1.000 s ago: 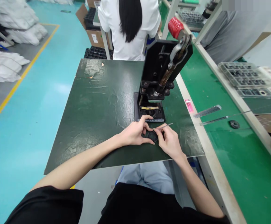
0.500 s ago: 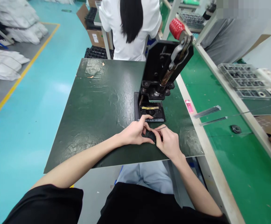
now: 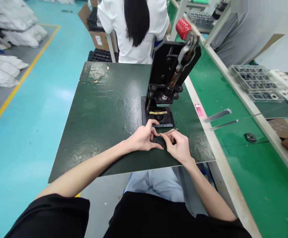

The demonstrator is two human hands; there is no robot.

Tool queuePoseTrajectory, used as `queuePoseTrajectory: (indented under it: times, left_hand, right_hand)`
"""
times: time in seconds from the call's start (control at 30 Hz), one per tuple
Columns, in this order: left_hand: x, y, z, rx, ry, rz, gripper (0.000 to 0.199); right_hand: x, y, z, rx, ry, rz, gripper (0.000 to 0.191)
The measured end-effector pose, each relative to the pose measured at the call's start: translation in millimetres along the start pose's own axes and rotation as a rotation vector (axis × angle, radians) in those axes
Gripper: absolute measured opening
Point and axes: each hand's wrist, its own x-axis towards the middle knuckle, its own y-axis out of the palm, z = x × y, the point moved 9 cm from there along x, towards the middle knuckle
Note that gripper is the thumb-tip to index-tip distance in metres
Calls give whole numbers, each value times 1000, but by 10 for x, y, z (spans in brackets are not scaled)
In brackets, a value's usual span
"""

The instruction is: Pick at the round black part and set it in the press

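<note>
My left hand [image 3: 142,138] is shut on a small black round part [image 3: 158,141], holding it against the dark green mat [image 3: 96,122]. My right hand [image 3: 177,147] pinches a thin metal pick [image 3: 170,131] whose end lies over that part. The part is mostly hidden by my fingers. Just beyond my left fingertips stands the base of a black lever-operated hand press [image 3: 167,71], with its yellow-labelled die plate [image 3: 158,116] nearly touching my fingers.
A green-topped bench [image 3: 233,148] runs along the right, holding thin metal rods [image 3: 217,115], a black ring part [image 3: 250,138], a pink item [image 3: 198,110] and a clear tray of black parts [image 3: 251,77]. A co-worker in white [image 3: 134,29] sits beyond the mat.
My hands have closed in around the black part, which shows less than a second ago. The pick has swung to lie across it, and the whole view has shifted slightly.
</note>
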Motion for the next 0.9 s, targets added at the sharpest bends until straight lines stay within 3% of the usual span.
queuePoseTrajectory:
  times: [0.07, 0.13, 0.27, 0.33, 0.5, 0.63, 0.9]
  left_hand:
    - [8, 3, 7, -12, 3, -3, 87]
    - [12, 4, 9, -24, 12, -7, 86]
    - [7, 3, 18, -41, 17, -7, 86]
    - [5, 6, 20, -37, 23, 1, 85]
    - [14, 2, 10, -40, 73, 5, 76]
    - [20, 18, 2, -30, 98, 12, 73]
    - [20, 18, -30, -33, 97, 15, 71]
  right_hand:
    - [-45, -239, -83, 35, 79, -208, 22]
    - [-102, -419, -87, -11, 73, -318, 20]
    - [-104, -457, 127, -216, -178, -186, 41]
    - [-87, -457, 164, -268, -221, -144, 47]
    - [-22, -411, 183, -270, -199, -116, 52]
    - [-21, -412, 198, -168, -159, -205, 39]
    - [-105, -264, -71, 92, 38, -249, 18]
